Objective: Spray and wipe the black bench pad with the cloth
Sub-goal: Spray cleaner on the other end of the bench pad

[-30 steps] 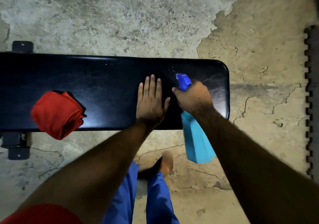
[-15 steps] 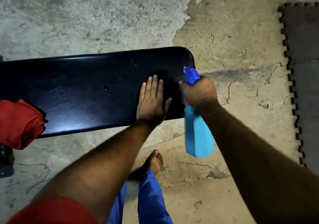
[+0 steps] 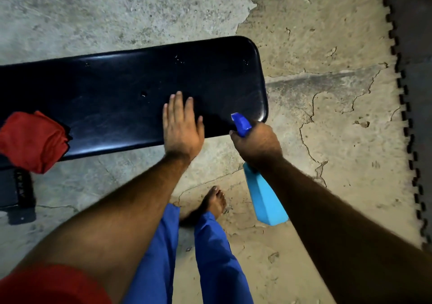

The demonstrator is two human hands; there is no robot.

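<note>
The black bench pad (image 3: 112, 88) stretches from the left edge to the middle right, glossy, with a few small droplets on it. My left hand (image 3: 181, 128) lies flat on its near edge, fingers together, holding nothing. My right hand (image 3: 256, 143) grips a light blue spray bottle (image 3: 265, 198) just off the pad's near right corner, its dark blue nozzle pointing up-left at the pad. A crumpled red cloth (image 3: 31, 141) rests on the pad's near edge at the far left, partly hanging over it.
Cracked concrete floor surrounds the bench. A dark interlocking foam mat (image 3: 416, 93) runs along the right edge. A black bench foot (image 3: 17, 196) sits on the floor at the lower left. My bare foot (image 3: 214, 203) and blue trousers are below the pad.
My right hand with the bottle has pulled back from over the pad to just off its near right corner. The view has shifted, so the cloth sits farther left.
</note>
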